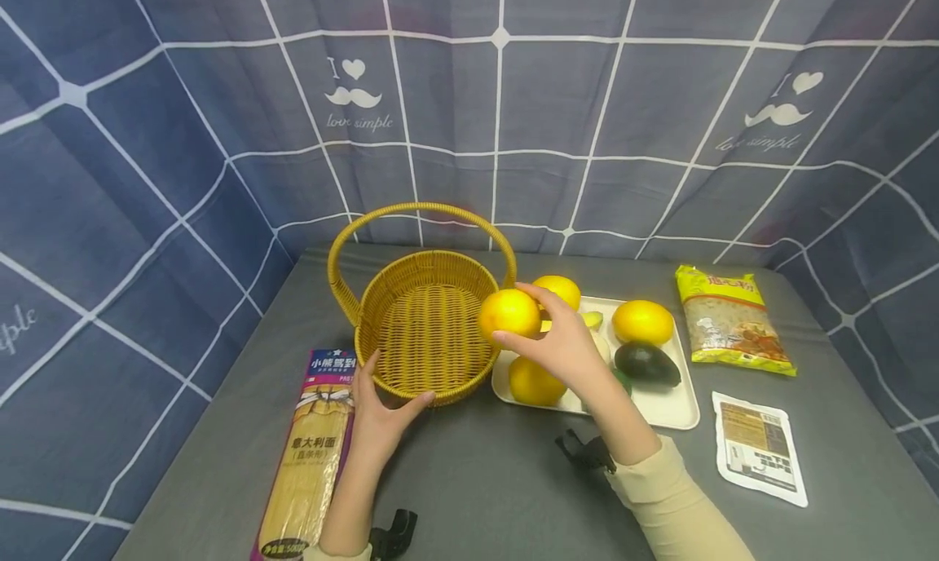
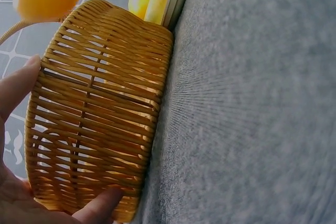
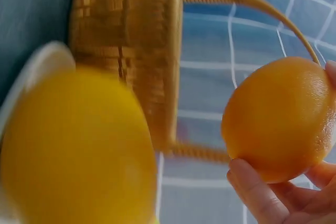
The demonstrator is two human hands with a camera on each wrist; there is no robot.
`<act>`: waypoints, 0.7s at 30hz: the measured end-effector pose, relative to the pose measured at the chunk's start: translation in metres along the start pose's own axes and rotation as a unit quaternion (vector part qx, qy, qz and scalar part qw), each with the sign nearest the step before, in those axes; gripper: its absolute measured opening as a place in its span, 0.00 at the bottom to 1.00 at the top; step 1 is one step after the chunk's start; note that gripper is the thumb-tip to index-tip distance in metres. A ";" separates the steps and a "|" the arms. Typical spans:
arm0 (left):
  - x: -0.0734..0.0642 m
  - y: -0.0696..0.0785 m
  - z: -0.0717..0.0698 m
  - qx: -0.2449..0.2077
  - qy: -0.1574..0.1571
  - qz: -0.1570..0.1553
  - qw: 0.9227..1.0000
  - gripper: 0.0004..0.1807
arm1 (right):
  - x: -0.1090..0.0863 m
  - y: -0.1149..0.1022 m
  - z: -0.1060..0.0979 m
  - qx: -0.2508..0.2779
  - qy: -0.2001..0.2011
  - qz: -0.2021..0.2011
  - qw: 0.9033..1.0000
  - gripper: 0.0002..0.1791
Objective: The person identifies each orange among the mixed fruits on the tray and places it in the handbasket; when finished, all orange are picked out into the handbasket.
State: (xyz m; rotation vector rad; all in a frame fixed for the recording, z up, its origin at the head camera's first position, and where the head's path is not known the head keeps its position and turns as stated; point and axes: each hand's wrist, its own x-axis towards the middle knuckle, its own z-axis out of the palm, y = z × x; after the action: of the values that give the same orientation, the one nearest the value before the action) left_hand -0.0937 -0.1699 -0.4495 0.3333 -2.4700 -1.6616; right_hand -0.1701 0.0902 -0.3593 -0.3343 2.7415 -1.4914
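My right hand (image 1: 561, 341) pinches an orange (image 1: 509, 313) between thumb and fingers, above the tray's left end and beside the basket's right rim. In the right wrist view the orange (image 3: 278, 119) is held off any surface. My left hand (image 1: 377, 422) holds the near left side of a yellow-brown woven basket (image 1: 429, 324), whose tall handle stands up. The left wrist view shows the left fingers (image 2: 107, 203) against the basket's wall (image 2: 100, 103). Nothing lies in the basket. Next to it, a cream tray (image 1: 678, 410) bears several yellow-orange fruits (image 1: 538, 381) and a dark avocado-like item (image 1: 647, 364).
A pack of spaghetti (image 1: 311, 463) lies left of the basket, partly under the left forearm. To the tray's right are a yellow food bag (image 1: 734, 320) and a white-edged flat pouch (image 1: 759, 447). A checked grey-blue cloth (image 1: 455, 96) hangs behind the grey table (image 1: 477, 496).
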 end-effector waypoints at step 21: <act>0.000 -0.002 0.003 -0.003 0.011 0.007 1.000 0.55 | 0.046 -0.012 0.125 -0.021 -0.143 -0.066 0.987 0.46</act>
State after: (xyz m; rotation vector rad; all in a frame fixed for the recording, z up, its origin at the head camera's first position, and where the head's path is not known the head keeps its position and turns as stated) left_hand -0.0947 -0.1677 -0.4525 0.3316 -2.4456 -1.6504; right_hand -0.2001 -0.0289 -0.4133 -0.6837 2.5685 -1.2944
